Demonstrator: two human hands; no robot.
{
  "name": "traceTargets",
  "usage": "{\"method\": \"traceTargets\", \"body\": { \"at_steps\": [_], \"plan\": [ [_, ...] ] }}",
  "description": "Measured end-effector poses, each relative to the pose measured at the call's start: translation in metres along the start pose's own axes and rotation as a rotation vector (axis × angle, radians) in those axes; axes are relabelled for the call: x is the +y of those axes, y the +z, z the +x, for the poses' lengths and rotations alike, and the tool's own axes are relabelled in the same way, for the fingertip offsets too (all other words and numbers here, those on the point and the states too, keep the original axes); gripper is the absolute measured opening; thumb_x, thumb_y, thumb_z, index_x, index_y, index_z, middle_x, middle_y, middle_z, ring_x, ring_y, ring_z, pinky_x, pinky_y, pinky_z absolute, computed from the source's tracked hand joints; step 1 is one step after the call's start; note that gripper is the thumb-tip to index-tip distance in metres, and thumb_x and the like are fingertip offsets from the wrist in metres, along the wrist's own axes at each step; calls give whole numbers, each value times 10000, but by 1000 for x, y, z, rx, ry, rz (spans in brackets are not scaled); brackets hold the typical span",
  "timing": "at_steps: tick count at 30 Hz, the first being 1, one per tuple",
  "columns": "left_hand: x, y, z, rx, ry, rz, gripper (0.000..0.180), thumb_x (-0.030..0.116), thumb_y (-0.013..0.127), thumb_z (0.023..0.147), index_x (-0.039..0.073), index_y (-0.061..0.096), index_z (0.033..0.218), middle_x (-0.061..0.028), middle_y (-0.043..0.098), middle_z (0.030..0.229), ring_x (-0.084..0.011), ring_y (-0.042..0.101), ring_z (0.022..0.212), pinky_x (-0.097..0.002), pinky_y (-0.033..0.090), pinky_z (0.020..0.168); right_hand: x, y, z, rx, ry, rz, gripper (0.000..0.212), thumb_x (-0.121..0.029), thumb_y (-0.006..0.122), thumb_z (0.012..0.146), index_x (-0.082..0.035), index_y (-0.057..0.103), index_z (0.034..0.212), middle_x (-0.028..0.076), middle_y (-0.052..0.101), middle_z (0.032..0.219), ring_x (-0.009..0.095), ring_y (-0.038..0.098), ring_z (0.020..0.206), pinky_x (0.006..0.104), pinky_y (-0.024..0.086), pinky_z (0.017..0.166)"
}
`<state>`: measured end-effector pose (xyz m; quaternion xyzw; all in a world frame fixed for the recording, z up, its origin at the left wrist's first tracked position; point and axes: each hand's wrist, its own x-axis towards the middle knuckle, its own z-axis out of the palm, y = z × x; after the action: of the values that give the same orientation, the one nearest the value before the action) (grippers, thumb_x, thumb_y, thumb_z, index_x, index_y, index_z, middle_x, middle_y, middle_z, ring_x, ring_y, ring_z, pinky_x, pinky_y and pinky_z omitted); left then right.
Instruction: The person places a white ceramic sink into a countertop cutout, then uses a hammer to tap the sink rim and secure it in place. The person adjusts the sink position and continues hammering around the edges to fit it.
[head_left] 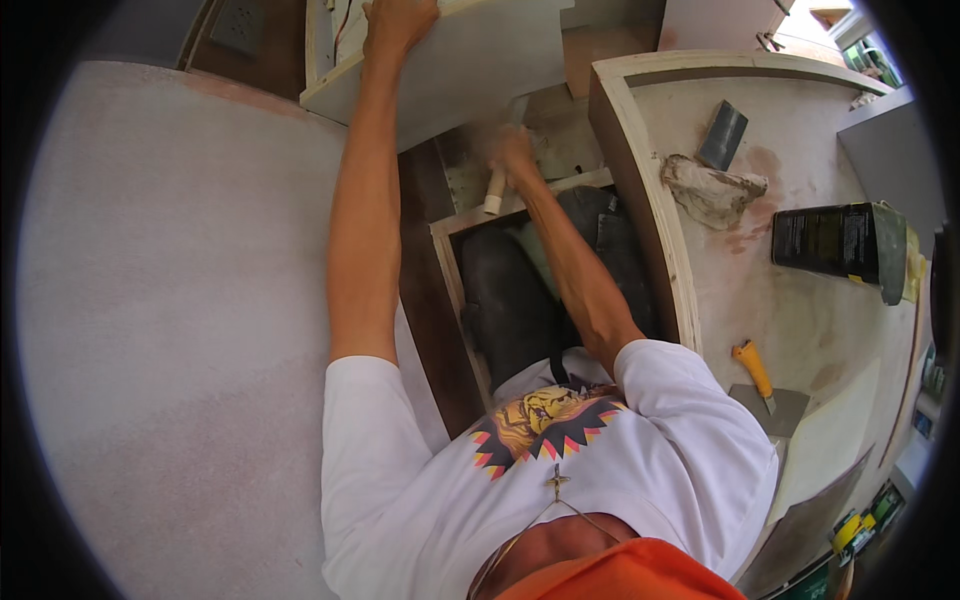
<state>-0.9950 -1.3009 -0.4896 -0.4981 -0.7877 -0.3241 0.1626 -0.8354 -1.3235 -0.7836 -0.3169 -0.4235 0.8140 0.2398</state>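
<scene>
My left hand [397, 25] is raised and grips the upper edge of a pale flat panel [470, 60], like a cabinet door. My right hand [512, 155] is blurred and closed around a tool with a pale wooden handle [494, 192], held against the wooden frame [520, 205] of an open cabinet below the panel. Both forearms reach up from my white printed shirt at the bottom.
A wide pale wall surface [180, 300] fills the left. On the plywood top [800, 300] at right lie a dark scraper blade [722, 135], a lump of putty [712, 190], a black tin [835, 240], and an orange-handled putty knife [757, 372].
</scene>
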Motion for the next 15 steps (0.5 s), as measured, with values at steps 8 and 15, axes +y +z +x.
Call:
{"method": "traceTargets", "body": {
  "at_steps": [8, 15],
  "plan": [
    [-6, 2, -4, 43, 22, -24, 529, 174, 566, 880, 0, 508, 1376, -248, 703, 1023, -428, 660, 1012, -494, 502, 921, -79, -46, -42, 37, 99, 267, 114, -173, 501, 1006, -75, 490, 1063, 17, 476, 725, 128, 446, 541, 297, 444, 455],
    [-2, -4, -2, 6, -9, -37, 523, 145, 552, 880, -1, 501, 1380, -252, 698, 1056, -422, 656, 1035, -479, 504, 926, -88, -33, 15, 104, 137, 210, 74, -144, 536, 1000, -92, 493, 970, 2, 463, 684, 116, 445, 547, 300, 434, 462]
  ]
}}
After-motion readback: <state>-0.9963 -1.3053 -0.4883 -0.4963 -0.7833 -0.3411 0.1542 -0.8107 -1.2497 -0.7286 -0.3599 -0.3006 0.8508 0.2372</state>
